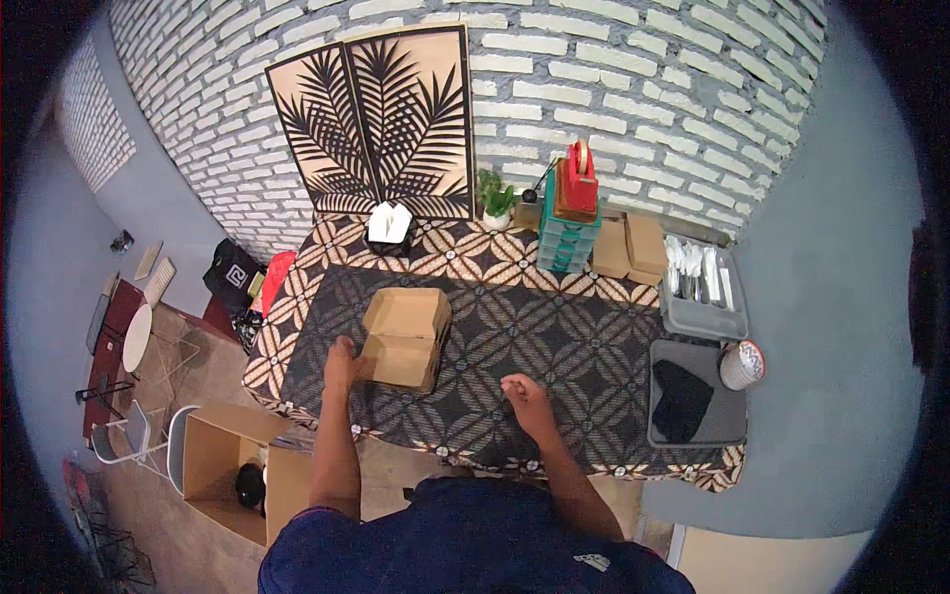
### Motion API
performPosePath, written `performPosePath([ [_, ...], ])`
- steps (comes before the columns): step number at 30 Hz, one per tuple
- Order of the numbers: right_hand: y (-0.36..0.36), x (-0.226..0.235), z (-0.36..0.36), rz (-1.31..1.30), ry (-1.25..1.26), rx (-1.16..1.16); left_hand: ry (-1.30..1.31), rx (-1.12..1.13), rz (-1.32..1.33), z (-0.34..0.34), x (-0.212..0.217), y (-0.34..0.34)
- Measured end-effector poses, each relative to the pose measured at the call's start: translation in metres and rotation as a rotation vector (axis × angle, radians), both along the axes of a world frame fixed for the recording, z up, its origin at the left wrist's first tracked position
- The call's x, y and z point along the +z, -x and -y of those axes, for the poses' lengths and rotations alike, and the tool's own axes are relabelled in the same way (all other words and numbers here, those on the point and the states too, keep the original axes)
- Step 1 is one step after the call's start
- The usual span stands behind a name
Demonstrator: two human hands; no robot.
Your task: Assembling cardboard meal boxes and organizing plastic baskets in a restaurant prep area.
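Note:
An open brown cardboard food box (401, 358) lies on the dark patterned cloth, left of the middle, its lid folded back to the far side. More cardboard edges show beneath it, like a small stack. My left hand (341, 366) is closed at the box's near left edge, thumb toward the cardboard; part of its fingers is hidden. Over the cloth to the right, my right hand (527, 398) is held apart from the box. Its fingers are curled in, and nothing shows in them.
Along the back stand a tissue box (389, 226), a potted plant (497, 201), a teal drawer unit (568, 246) and more cardboard boxes (629, 247). At right are a bin of wrapped utensils (705, 287), a grey tray (668, 436) with black cloth, and a paper cup stack (742, 364). A large carton (220, 445) stands lower left.

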State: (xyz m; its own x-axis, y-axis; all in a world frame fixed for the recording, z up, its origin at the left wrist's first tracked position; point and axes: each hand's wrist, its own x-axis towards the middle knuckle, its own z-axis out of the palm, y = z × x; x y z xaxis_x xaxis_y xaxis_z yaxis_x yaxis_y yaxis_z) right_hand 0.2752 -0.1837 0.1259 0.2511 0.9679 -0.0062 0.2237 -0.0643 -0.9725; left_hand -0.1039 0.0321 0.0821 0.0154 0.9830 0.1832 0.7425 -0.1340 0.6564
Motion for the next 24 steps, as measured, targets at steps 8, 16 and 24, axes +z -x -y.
performPosePath([
  [8,0.026,-0.013,-0.001,-0.106,-0.053,0.028,0.116,-0.038,-0.221,0.036,0.052,-0.012],
  [16,0.015,0.010,0.006,-0.198,0.006,0.036,-0.214,0.075,0.117,0.087,0.157,-0.033],
  [24,-0.029,0.038,0.024,-0.561,-0.087,-0.076,-0.066,-0.318,0.471,0.167,0.101,-0.157],
])
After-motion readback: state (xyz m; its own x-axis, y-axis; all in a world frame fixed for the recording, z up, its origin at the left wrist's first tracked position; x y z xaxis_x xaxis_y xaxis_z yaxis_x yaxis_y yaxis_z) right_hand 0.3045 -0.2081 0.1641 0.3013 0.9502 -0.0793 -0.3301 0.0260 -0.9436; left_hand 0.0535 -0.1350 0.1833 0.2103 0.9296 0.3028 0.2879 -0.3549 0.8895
